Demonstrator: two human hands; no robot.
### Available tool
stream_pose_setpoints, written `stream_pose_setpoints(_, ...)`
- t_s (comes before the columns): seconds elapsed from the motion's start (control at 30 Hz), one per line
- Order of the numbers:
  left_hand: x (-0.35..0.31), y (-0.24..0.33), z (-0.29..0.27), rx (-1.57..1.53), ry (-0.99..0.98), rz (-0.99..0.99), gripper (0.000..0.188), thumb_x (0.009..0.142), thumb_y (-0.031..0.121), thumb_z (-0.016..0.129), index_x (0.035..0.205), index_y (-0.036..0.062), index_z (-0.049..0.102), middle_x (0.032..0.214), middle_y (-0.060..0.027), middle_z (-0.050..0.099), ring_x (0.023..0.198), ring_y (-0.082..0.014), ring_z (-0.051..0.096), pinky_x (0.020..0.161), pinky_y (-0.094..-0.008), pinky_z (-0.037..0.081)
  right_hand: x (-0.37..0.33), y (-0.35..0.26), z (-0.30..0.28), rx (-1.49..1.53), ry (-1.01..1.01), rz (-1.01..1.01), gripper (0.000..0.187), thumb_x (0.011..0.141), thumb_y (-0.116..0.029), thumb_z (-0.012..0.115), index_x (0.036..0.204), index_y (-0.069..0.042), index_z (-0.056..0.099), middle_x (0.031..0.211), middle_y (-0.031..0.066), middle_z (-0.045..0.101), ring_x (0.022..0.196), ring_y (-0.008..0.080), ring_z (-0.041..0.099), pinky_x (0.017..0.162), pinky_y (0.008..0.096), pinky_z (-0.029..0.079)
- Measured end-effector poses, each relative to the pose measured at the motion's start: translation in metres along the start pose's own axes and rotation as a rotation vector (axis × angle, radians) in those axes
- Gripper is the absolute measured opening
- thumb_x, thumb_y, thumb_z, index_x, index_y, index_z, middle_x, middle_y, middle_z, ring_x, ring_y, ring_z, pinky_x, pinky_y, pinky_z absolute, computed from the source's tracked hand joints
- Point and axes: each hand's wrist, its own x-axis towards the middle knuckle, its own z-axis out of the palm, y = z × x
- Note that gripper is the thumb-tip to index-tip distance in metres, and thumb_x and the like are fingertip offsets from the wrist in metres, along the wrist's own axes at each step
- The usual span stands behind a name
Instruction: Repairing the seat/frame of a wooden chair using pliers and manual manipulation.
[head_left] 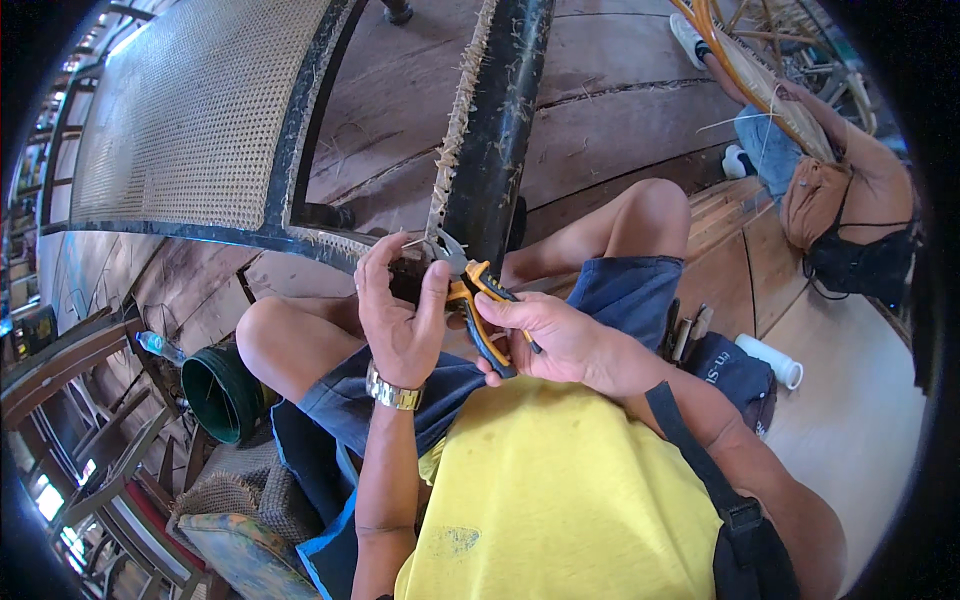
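My right hand (545, 335) is closed around the orange and black handles of a pair of pliers (482, 318). The metal jaws point away from me, at the near end of a dark wooden frame bar (490, 150). Along that bar's left edge runs a ragged line of frayed cane stubs (447, 160). Beside the jaws is my left hand (400, 325), its fingers raised and its thumb apart from them, close to the pliers. A thin pale strand shows by its fingertips. Whether they touch it is too small to tell.
Woven cane webbing (190, 110) fills the frame panel at left. A green bucket (215, 395) and a plastic bottle (160, 347) stand left of my knee. To the right lie a white bottle (770, 360) and dark bag (725, 375). Another person (850, 190) sits at far right with cane.
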Motion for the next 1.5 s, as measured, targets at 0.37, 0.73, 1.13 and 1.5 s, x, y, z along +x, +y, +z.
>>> stream_pose_setpoints(0.37,-0.006,-0.019,0.000,-0.242,0.019,-0.096,0.045,0.097,0.012,0.049,0.140,0.0002,0.044,0.136,-0.0148,0.055,0.121,-0.0232,0.053,0.102,-0.0383,0.041,-0.003,-0.044,-0.005,-0.914,0.072,-0.094,0.019,0.102,-0.022,0.057,0.099,-0.004,0.055,0.068,0.0021,0.053,0.052,0.0080,0.049,0.044,0.0232,0.042)
stream_pose_setpoints(0.73,-0.003,-0.023,-0.004,-0.362,0.023,-0.154,0.039,0.100,0.013,0.048,0.138,0.0030,0.048,0.133,-0.0103,0.056,0.115,-0.0200,0.056,0.096,-0.0316,0.043,-0.007,-0.051,-0.004,-0.875,0.014,-0.074,0.022,0.102,-0.024,0.057,0.103,-0.002,0.056,0.070,0.0025,0.055,0.054,0.0078,0.051,0.047,0.0234,0.043)
stream_pose_setpoints(1.13,0.040,-0.013,-0.012,-0.031,-0.115,0.054,0.023,0.099,0.007,0.054,0.121,0.0026,0.059,0.108,-0.0143,0.068,0.091,-0.0275,0.067,0.078,-0.0339,0.053,-0.005,-0.038,-0.005,-0.796,-0.014,-0.079,0.016,0.100,-0.018,0.058,0.106,-0.004,0.053,0.073,0.0025,0.050,0.052,0.0071,0.045,0.044,0.0242,0.042)
stream_pose_setpoints(1.5,0.068,-0.056,-0.012,0.004,-0.431,-0.076,0.027,0.101,0.018,0.054,0.122,0.0026,0.061,0.102,-0.0119,0.073,0.094,-0.0190,0.067,0.084,-0.0309,0.051,0.008,-0.024,-0.041,-1.290,-0.086,-0.754,0.022,0.098,-0.015,0.059,0.117,-0.004,0.059,0.075,0.0014,0.056,0.059,0.0053,0.050,0.055,0.0226,0.044)
